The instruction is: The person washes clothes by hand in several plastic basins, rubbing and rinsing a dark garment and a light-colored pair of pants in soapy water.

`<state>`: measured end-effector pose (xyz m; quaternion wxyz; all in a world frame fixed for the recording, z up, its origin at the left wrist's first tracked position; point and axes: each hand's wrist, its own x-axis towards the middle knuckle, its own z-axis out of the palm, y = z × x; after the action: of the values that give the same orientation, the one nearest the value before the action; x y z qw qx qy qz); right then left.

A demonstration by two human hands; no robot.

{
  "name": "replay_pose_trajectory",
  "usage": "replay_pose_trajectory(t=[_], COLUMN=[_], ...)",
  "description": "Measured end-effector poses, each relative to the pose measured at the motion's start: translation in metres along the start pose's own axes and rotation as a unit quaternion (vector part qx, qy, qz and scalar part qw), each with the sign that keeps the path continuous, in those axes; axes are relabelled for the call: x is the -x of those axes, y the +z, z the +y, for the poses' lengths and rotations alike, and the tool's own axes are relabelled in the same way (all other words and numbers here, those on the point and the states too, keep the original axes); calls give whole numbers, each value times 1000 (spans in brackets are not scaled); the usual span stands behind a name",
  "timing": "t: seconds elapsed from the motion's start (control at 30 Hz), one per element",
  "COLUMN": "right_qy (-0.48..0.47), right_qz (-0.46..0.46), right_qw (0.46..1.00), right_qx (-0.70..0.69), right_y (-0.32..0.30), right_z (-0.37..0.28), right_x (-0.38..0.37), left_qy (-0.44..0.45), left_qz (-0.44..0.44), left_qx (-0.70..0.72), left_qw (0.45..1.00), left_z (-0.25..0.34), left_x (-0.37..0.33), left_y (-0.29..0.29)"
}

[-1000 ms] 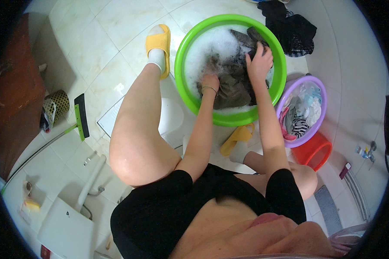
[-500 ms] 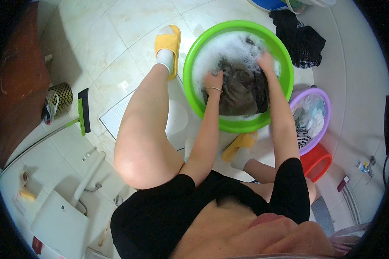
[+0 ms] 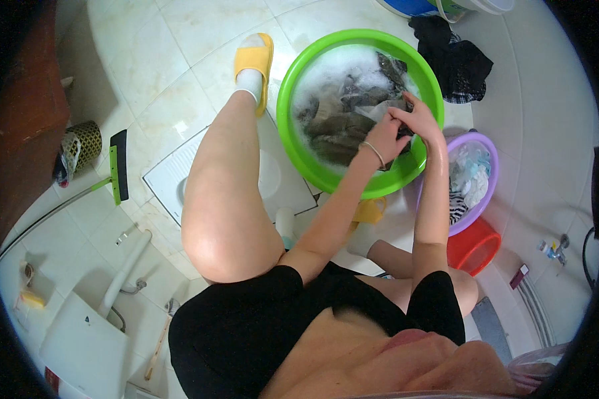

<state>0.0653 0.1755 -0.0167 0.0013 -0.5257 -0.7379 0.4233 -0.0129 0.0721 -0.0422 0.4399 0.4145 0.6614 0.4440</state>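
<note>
A green basin [image 3: 286, 143] holds sudsy water and a wet dark brown-grey garment [image 3: 343, 126] lying in folds. Both of my hands are close together over its right side. My left hand [image 3: 384, 141], a bracelet on its wrist, is closed on part of the dark cloth, its fingers partly hidden. Beside it, my right hand [image 3: 422, 123] has bent fingers closed at the cloth's edge, with the fingertips near the left hand. A paler, greyish piece of cloth shows in front of the fingers. White foam [image 3: 326, 66] floats mostly along the far side.
Right of the basin stand a purple basin [image 3: 489, 189] of light laundry and a red bucket [image 3: 476, 249]. Black clothes [image 3: 462, 66] lie by the wall. On the left are a squat toilet [image 3: 170, 179], a squeegee [image 3: 118, 166] and a patterned bin [image 3: 86, 139].
My left hand has moved right, and both hands now meet at the basin's right side. The garment has shifted, with more dark folds spread through the foam.
</note>
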Motion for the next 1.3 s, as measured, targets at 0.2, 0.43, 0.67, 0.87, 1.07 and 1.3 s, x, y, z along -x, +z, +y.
replay_pose_trajectory(t=[0.2, 0.43, 0.67, 0.87, 1.07, 1.3], right_qy=[124, 86, 43, 68, 111, 101], right_qz=[76, 201, 184, 186, 104, 82], right_qw=[983, 931, 945, 903, 913, 895], right_qx=[109, -293, -268, -381, -378, -427], right_y=[20, 10, 4, -1, -7, 9], right_z=[36, 33, 16, 1, -5, -3], right_x=[3, 19, 14, 16, 11, 6], left_qy=[-202, -299, -207, -18, 186, -50], left_qz=[-34, 7, -87, -126, 97, -91], left_qx=[-277, -158, -41, -9, -96, -264], left_qw=[939, 941, 974, 992, 973, 959], left_z=[-46, -67, -55, 39, 44, 1], left_x=[-8, -3, -5, 2, -1, 3], left_y=[-50, -67, -78, -91, -94, -102])
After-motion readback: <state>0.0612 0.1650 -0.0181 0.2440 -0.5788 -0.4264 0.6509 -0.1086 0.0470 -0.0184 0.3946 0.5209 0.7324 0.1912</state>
